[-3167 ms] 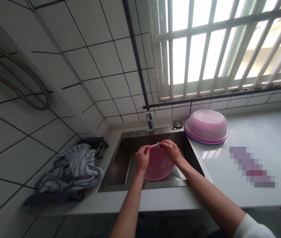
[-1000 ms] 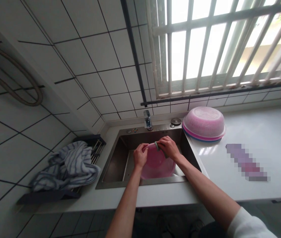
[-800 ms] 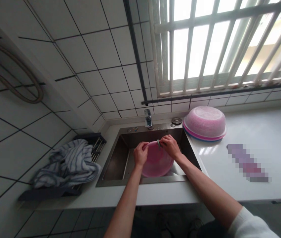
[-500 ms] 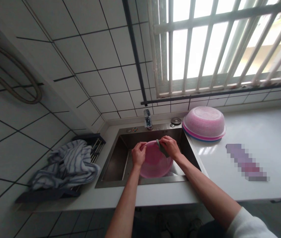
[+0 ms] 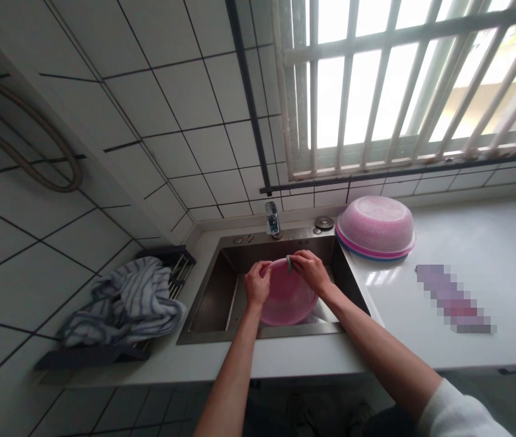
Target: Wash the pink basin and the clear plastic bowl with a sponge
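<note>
A pink plastic basin (image 5: pixel 286 303) is tilted up inside the steel sink (image 5: pixel 212 300), its open side towards me. My left hand (image 5: pixel 257 284) is closed on the left part of its upper rim, thumb and fingers pinching the edge. At the right part of the same rim, my right hand (image 5: pixel 311 271) is closed on a thin green cloth (image 5: pixel 289 263) folded over the edge. Most of the cloth is hidden by the fingers. Behind the basin stands the chrome faucet (image 5: pixel 272 220).
Upturned pink colanders or basins (image 5: pixel 376 224) sit on the counter right of the sink. A metal drain cover (image 5: pixel 324 223) lies behind it. A blurred-out item (image 5: pixel 456 298) rests farther right. Left stands a dish rack (image 5: pixel 89 357) with a striped cloth (image 5: pixel 135 297) over it.
My right hand has shifted the green cloth slightly along the rim, and less of it shows below the fingers. The left hand keeps its hold on the basin.
</note>
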The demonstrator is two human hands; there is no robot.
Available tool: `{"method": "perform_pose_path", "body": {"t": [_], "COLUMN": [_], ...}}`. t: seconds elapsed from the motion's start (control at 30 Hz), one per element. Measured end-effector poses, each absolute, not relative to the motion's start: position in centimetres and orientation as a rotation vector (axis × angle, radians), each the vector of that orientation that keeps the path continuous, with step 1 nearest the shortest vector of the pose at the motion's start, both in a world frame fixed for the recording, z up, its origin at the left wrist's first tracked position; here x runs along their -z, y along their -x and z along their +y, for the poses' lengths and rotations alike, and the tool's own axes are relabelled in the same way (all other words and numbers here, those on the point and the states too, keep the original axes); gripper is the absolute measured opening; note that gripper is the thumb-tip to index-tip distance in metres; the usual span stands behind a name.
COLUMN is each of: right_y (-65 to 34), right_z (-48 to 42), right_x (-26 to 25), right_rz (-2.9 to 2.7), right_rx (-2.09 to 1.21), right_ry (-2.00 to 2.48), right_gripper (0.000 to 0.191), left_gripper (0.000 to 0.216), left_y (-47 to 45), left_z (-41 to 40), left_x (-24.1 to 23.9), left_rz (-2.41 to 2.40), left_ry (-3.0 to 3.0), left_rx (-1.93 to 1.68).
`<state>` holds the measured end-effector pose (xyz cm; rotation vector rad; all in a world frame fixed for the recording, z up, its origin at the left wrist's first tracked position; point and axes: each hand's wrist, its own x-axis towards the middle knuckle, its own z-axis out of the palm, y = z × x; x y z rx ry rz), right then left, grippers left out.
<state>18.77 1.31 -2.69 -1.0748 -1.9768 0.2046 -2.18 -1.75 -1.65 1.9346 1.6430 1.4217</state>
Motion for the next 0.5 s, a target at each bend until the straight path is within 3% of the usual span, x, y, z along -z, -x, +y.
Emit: {"method": "perform_pose_path", "body": {"t": [0.5], "right_y": [-18.64], "right_z": [0.83], "right_x": [1.83], "right_rz": [-2.079], "right_rx": [-0.015], "right_ry": [1.096], "right_gripper": [0.018], "left_gripper": [0.015], "left_y": [1.97], "left_z": [-1.67], "left_x": [2.0], "left_rz": [1.63], "left_ry": [-1.988], "left_rx": [-1.322]}}
